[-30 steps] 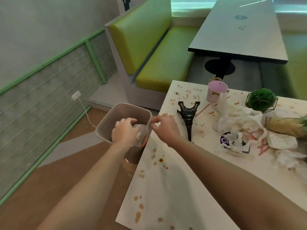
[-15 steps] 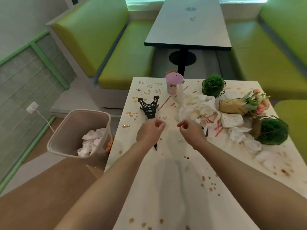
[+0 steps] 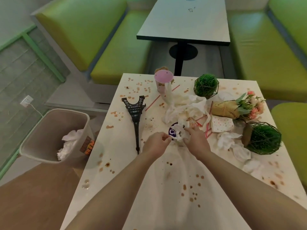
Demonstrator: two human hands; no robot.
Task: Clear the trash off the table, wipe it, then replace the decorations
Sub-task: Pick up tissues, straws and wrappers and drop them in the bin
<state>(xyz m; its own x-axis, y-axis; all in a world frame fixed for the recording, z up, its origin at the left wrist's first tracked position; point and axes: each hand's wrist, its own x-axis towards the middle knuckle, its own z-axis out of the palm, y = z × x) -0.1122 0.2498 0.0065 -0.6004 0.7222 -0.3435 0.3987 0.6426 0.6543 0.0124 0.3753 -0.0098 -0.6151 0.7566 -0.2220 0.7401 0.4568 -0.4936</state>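
Observation:
The white table (image 3: pixel 166 188) is spattered with brown stains. At its middle sits a purple cup (image 3: pixel 172 131) stuffed with crumpled tissue (image 3: pixel 180 132). My left hand (image 3: pixel 157 144) pinches at the cup's near-left edge. My right hand (image 3: pixel 196 141) grips the tissue from the right. More used napkins (image 3: pixel 184 103) and red straws (image 3: pixel 206 128) lie behind. Decorations: a black Eiffel tower model (image 3: pixel 135 117) lying flat, two green ball plants (image 3: pixel 206 86) (image 3: pixel 264 138) in wire frames, and a flower bouquet (image 3: pixel 239 107) on its side.
A beige trash bin (image 3: pixel 41 130) with tissues inside stands left of the table. A pink cup (image 3: pixel 163 82) sits at the far edge, a dotted napkin (image 3: pixel 221 124) and loose tissues (image 3: pixel 232 143) to the right. Green benches and a second table (image 3: pixel 184 24) lie beyond.
Both hands left the bin, where tissue now lies, and moved right across the table to the purple cup. The view swung right with them.

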